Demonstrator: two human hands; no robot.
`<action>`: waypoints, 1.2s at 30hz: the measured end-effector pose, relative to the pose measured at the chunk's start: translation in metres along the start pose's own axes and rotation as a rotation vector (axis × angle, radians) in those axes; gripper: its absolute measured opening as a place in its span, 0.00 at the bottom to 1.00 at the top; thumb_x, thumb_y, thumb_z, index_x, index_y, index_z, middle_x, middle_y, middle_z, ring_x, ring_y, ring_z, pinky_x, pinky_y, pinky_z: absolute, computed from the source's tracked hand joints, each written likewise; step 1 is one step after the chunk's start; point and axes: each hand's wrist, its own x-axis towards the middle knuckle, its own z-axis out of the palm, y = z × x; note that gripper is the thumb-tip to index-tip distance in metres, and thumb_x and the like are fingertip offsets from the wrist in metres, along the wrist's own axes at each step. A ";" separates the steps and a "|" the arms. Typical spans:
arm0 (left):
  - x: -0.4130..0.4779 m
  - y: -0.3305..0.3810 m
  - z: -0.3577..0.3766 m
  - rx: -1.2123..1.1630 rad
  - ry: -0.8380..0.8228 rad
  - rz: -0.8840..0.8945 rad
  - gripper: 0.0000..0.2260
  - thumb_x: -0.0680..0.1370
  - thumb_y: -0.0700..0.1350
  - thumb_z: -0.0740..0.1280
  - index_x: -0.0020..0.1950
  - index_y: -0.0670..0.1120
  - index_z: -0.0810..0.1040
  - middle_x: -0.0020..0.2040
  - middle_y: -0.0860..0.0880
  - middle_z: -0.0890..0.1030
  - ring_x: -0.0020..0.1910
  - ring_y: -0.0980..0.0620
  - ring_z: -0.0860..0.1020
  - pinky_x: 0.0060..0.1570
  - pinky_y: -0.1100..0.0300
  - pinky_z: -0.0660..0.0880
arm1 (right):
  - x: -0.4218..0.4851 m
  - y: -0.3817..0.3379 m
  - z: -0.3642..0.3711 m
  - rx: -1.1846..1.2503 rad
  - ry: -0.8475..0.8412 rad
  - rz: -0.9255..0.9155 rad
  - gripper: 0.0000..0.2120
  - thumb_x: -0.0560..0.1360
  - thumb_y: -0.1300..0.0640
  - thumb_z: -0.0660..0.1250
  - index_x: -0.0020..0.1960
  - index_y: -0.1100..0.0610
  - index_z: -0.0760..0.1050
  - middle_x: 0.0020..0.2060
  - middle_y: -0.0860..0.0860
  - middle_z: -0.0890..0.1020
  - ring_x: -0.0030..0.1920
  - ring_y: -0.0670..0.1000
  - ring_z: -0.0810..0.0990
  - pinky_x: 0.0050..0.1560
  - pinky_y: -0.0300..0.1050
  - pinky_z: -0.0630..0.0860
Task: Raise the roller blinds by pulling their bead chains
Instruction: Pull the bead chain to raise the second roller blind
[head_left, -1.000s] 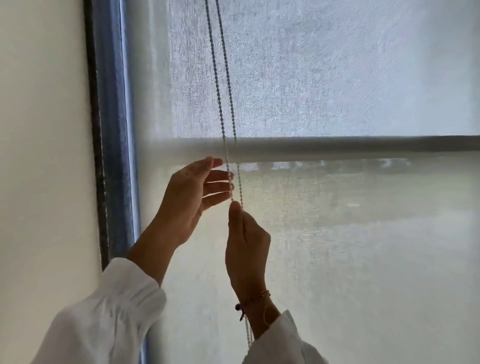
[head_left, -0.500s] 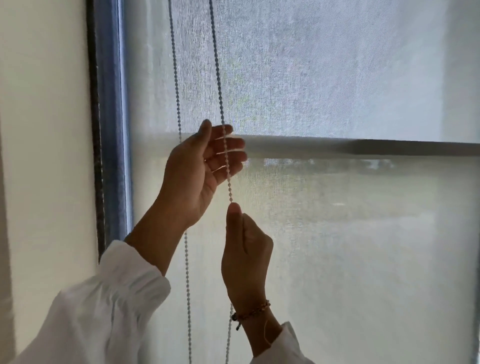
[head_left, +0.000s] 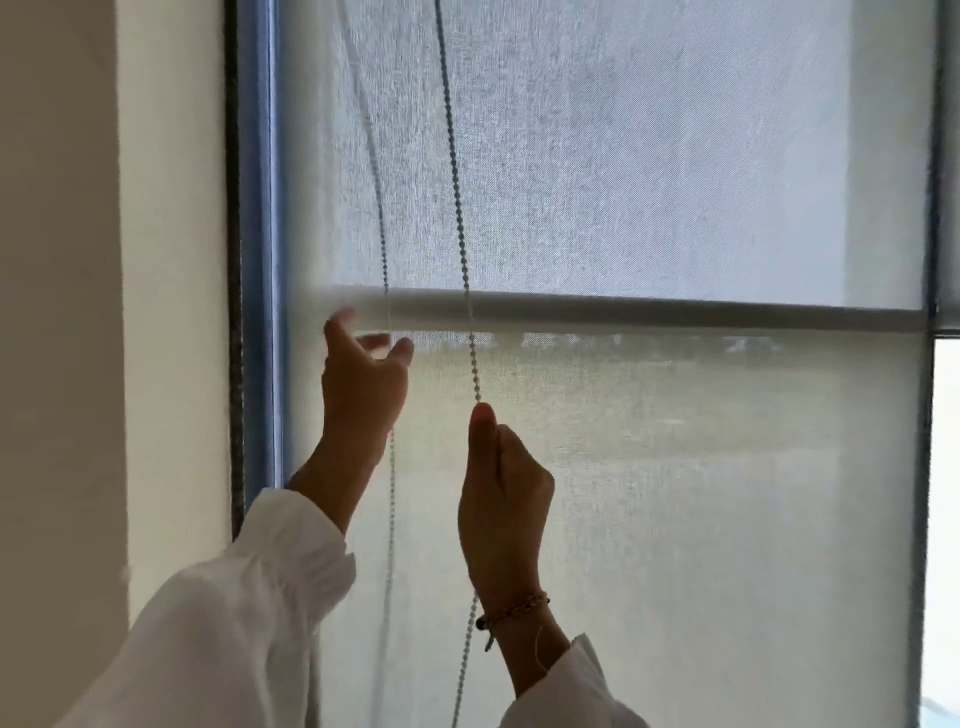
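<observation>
A sheer white roller blind (head_left: 675, 156) covers the window in front of me. A grey horizontal bar (head_left: 675, 314) crosses it at mid height. The bead chain hangs in two strands near its left side. My right hand (head_left: 501, 483) pinches the right strand (head_left: 457, 208) between thumb and fingers, just below the bar, and that strand runs taut upward. My left hand (head_left: 363, 389) is raised by the left strand (head_left: 382, 234) with blurred, spread fingers. The strand passes between its thumb and fingers, and I see no grip on it.
A blue-grey window frame (head_left: 257, 260) and a cream wall (head_left: 171, 312) stand at the left. At the far right a neighbouring blind (head_left: 948, 156) ends at bar height, with bright bare glass (head_left: 946, 519) below it.
My left hand left the right strand and moved left to the other strand. The two strands have spread apart. My right hand keeps its pinch at about the same height.
</observation>
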 end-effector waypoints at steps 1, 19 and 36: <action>-0.001 0.000 -0.002 -0.012 -0.001 -0.044 0.24 0.75 0.46 0.67 0.68 0.47 0.62 0.61 0.44 0.74 0.56 0.46 0.75 0.52 0.55 0.74 | 0.001 -0.001 -0.002 0.015 0.001 0.030 0.24 0.76 0.49 0.60 0.25 0.47 0.54 0.18 0.45 0.62 0.23 0.44 0.56 0.25 0.39 0.54; -0.025 -0.005 0.013 -0.488 -0.100 0.064 0.17 0.80 0.53 0.54 0.35 0.49 0.72 0.24 0.50 0.67 0.20 0.56 0.64 0.20 0.65 0.61 | 0.022 0.021 0.002 -0.121 0.045 0.326 0.18 0.78 0.48 0.57 0.39 0.56 0.80 0.18 0.42 0.70 0.23 0.42 0.67 0.29 0.34 0.63; -0.037 -0.043 -0.034 -0.392 -0.091 0.147 0.17 0.79 0.47 0.58 0.30 0.54 0.68 0.21 0.59 0.71 0.22 0.56 0.66 0.27 0.61 0.63 | 0.051 -0.050 0.085 0.472 -0.286 0.452 0.10 0.78 0.55 0.59 0.47 0.61 0.75 0.41 0.55 0.78 0.40 0.53 0.79 0.43 0.45 0.76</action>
